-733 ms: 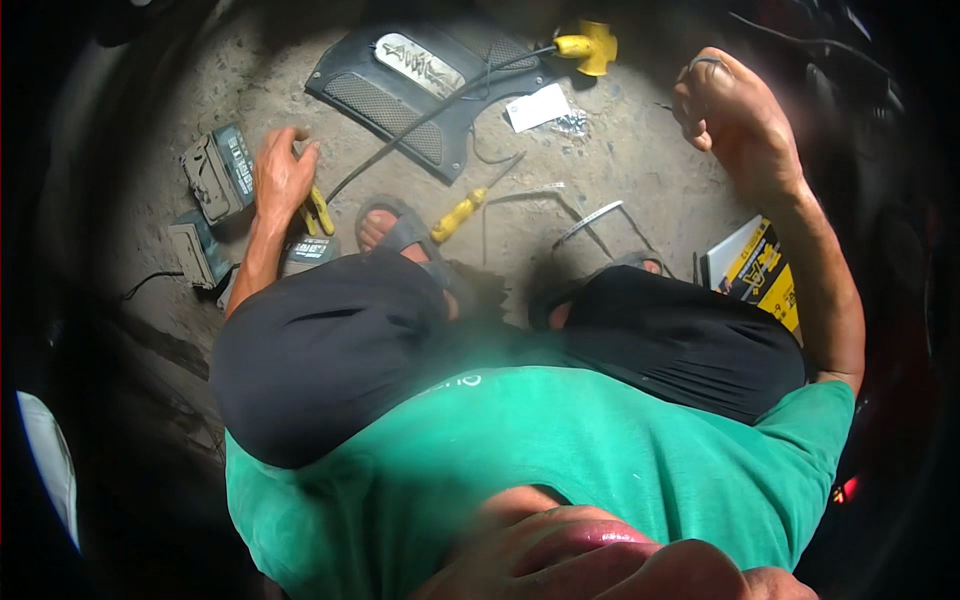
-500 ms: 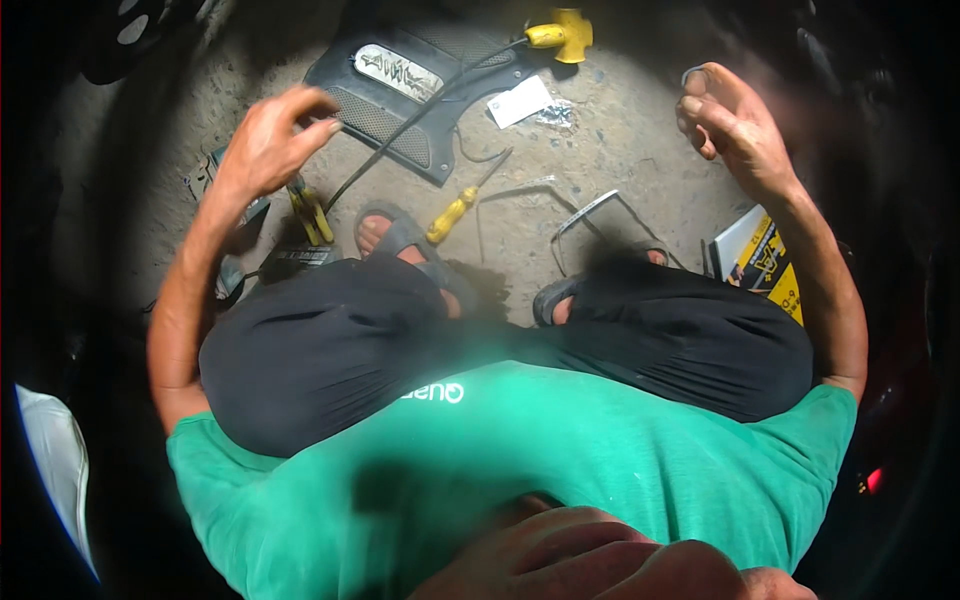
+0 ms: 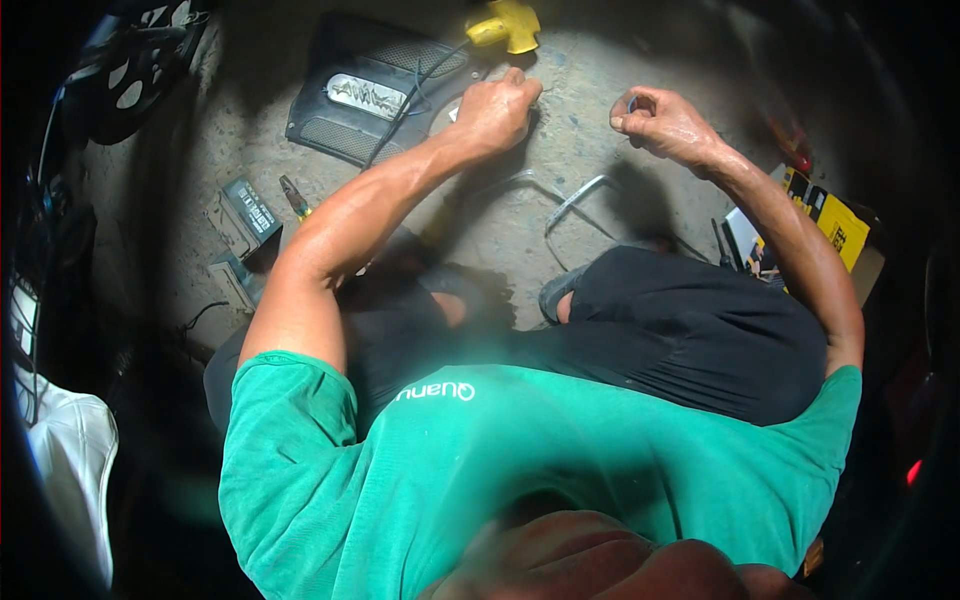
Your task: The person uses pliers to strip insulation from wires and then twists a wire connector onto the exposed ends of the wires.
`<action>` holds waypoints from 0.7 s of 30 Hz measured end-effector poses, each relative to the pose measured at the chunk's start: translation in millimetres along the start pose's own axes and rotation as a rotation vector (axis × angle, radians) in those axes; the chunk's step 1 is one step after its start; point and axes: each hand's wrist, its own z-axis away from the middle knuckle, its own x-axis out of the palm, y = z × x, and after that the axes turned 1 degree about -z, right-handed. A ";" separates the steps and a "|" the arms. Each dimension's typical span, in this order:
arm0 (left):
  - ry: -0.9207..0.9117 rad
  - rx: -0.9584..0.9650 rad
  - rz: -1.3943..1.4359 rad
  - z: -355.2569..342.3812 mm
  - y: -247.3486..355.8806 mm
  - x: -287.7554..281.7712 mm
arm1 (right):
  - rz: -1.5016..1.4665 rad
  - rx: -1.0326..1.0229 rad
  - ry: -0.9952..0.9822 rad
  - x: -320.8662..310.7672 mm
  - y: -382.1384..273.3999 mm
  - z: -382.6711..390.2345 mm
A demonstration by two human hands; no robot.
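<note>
My left hand (image 3: pixel 497 110) is closed just above the floor, at the right edge of a black plastic panel (image 3: pixel 345 62) with a silver badge. Whatever its fingers hold, if anything, is hidden. A sliver of white card (image 3: pixel 453 114) shows beside that hand. To the right, my right hand (image 3: pixel 665 124) is raised with its fingers curled in a pinch. A small dark bluish loop shows at those fingertips, too small to name. Thin pale strips or cables (image 3: pixel 577 203) lie bent on the floor below the hands.
A yellow socket splitter (image 3: pixel 515 27) with a black cord lies beyond the panel. Pliers (image 3: pixel 292 195) and a dark box-shaped battery (image 3: pixel 250 215) are left of my left forearm. A yellow and black box (image 3: pixel 838 235) stands by my right forearm. Dark vehicle parts (image 3: pixel 130 85) fill the far left.
My left hand has moved right across the panel and closed, its forearm now covering the yellow screwdriver. My right hand has shifted slightly left and down. The view has turned a little.
</note>
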 end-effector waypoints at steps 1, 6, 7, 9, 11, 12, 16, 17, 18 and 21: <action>-0.002 0.012 0.000 -3.7 1.7 -2.5 | -0.005 0.003 0.011 0.8 7.2 0.3; -0.187 -0.155 0.999 -21.5 24.0 -57.4 | 0.167 -0.185 0.170 3.1 -15.5 5.6; -0.235 -0.132 1.106 -22.5 29.9 -70.3 | 0.169 -0.181 0.179 -0.9 -15.2 4.3; -0.204 -0.067 1.088 -25.8 33.0 -74.3 | 0.251 -0.312 0.154 -9.0 -17.7 -4.0; -0.173 -0.055 1.340 -30.1 30.0 -73.3 | 0.210 -0.385 0.188 -12.0 -25.1 1.7; -0.194 -0.106 1.462 -27.8 33.4 -82.6 | 0.119 -0.339 0.148 -15.2 -33.7 6.0; -0.231 -0.115 1.601 -26.0 29.0 -88.5 | 0.043 -0.332 0.079 -21.1 -34.9 3.1; -0.227 -0.115 1.601 -24.8 30.1 -91.3 | 0.048 -0.345 0.057 -21.8 -33.8 1.4; -0.172 -0.068 1.465 -24.1 30.8 -95.2 | 0.050 -0.347 0.056 -21.0 -36.0 1.4; -0.114 0.015 1.238 -24.9 27.9 -102.0 | 0.178 -0.364 0.097 -20.9 -46.7 7.0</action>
